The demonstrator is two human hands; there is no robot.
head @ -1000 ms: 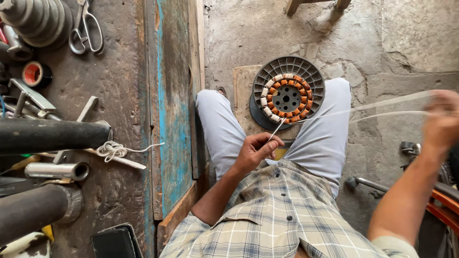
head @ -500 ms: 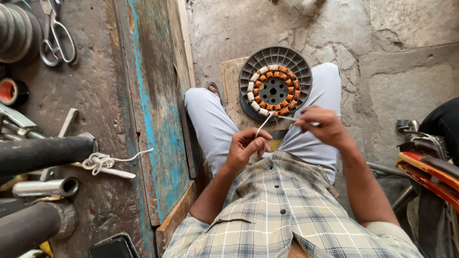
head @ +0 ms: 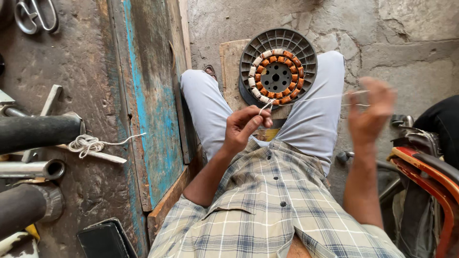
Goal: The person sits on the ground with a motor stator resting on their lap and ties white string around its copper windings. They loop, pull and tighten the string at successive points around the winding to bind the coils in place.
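White lacing thread (head: 311, 98) runs taut from the round copper-wound stator (head: 276, 76), resting between the knees at 12 o'clock. Left hand (head: 246, 126) pinches it near the coils; right hand (head: 369, 113), blurred, clenches its end. Best keep tension even.

Head camera looks steeply down, close above lap.
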